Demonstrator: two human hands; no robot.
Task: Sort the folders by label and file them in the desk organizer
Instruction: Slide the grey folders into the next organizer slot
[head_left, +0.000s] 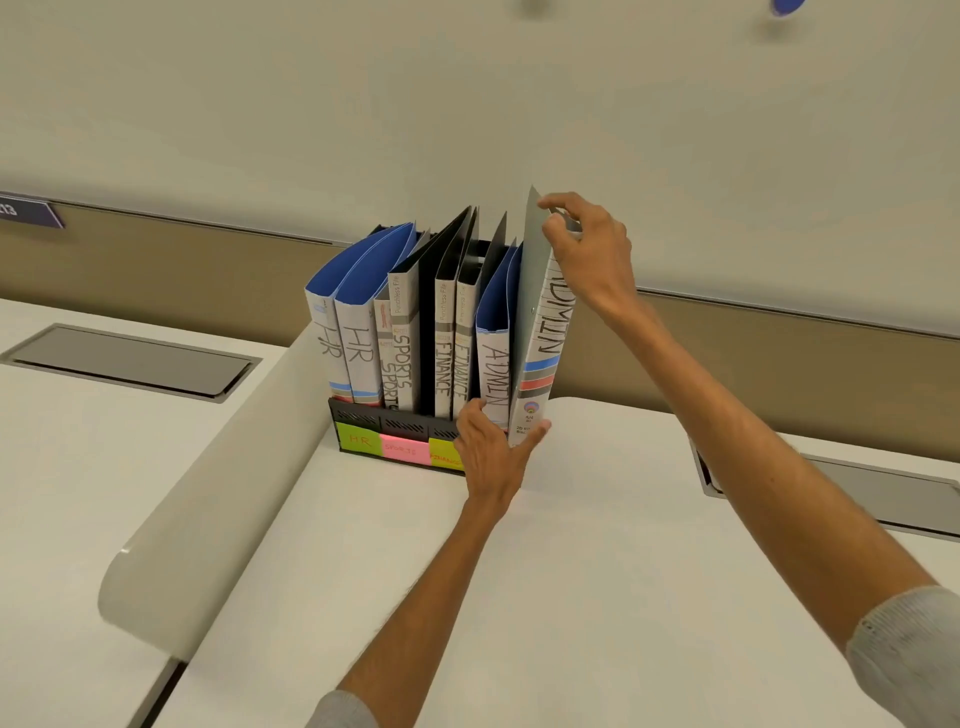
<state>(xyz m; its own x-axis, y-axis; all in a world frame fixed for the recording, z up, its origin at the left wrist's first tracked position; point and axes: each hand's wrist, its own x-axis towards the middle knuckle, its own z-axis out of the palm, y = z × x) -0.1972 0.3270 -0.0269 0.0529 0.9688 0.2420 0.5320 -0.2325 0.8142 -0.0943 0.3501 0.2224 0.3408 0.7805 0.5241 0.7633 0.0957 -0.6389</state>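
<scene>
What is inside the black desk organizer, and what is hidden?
The desk organizer holds two HR folders, two SPORTS folders, two FINANCE folders and one ADMIN folder. The right hand pinches a second ADMIN folder beside it. The left hand hides the organizer's right front.

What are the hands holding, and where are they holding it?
The right hand pinches the top edge of the grey ADMIN folder. The left hand only steadies its bottom end with the thumb and spread fingers.
</scene>
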